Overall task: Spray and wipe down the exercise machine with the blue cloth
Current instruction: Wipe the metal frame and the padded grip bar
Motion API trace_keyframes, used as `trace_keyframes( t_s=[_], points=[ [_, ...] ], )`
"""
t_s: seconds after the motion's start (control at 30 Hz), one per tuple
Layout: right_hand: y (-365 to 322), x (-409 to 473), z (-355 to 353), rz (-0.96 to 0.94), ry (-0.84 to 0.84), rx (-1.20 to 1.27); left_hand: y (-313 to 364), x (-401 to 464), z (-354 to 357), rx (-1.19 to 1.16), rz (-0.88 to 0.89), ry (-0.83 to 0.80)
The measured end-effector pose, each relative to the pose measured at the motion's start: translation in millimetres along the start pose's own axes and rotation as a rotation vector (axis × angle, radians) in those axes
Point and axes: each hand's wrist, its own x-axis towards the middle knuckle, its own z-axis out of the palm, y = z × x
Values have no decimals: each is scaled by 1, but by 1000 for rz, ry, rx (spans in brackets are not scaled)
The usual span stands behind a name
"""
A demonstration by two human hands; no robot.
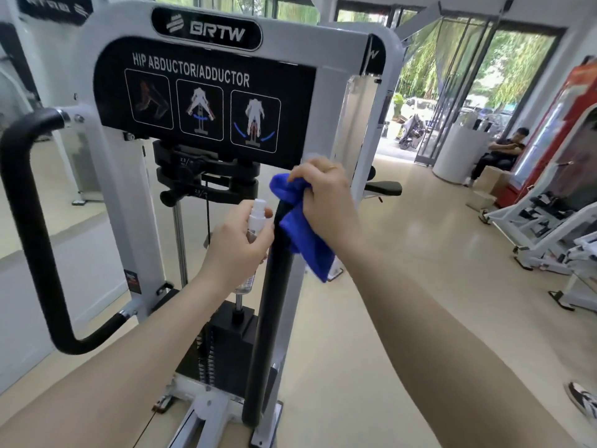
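Observation:
A white hip abductor/adductor machine [106, 176] with a black instruction panel stands in front of me. Its black padded handle bar [271, 318] rises upright at the centre. My right hand [326, 202] grips the blue cloth [300, 234] around the top of that bar; part of the cloth hangs down to the right. My left hand [235, 247] holds a small clear spray bottle [256, 211] with a white nozzle, just left of the bar, nozzle up. The bottle's lower part is mostly hidden by my fingers.
A second black curved handle [29, 240] loops at the left. The black weight stack [223, 347] sits low behind the bar. Other white gym machines [549, 227] stand at the right. A person [500, 153] sits by the glass doors far right. A shoe [581, 402] shows at the lower right.

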Motion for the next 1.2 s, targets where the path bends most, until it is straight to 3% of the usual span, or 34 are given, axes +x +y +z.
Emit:
trace_keyframes(
  t_s=[0.07,0.13,0.17,0.3,0.37,0.43,0.53,0.6,0.7,0.77,0.87,0.97,1.13,1.2],
  points=[
    [27,40,-10,251,-72,-12,4,4,1,-2,-7,-28],
    [40,52,-10,349,-118,51,7,12,1,27,0,-68],
    [35,48,-8,317,-106,85,8,15,2,32,-5,-90],
    [13,12,-11,-127,-41,171,8,22,3,-14,-27,-109],
    [24,15,-13,-189,-63,150,4,24,5,-6,-31,-108],
    [40,30,-10,-84,-74,101,0,24,4,-22,-33,-117],
    [60,57,-5,220,-100,157,-4,26,6,-16,-47,-143],
    [50,58,-5,267,-84,258,-5,28,6,-2,-49,-147],
    [14,27,-8,44,-107,327,-3,29,4,3,-25,-120],
    [8,13,-12,-108,-150,236,0,29,5,-11,-14,-122],
    [26,40,-12,-56,-134,109,2,27,5,-18,-41,-141],
    [19,33,-6,12,-29,140,-4,21,1,-61,-38,-115],
    [-1,-29,3,-303,47,44,-17,5,-14,-56,-48,-3],
    [2,-60,16,-466,-41,-97,-18,-2,-18,-41,-30,-4]
  ],
)
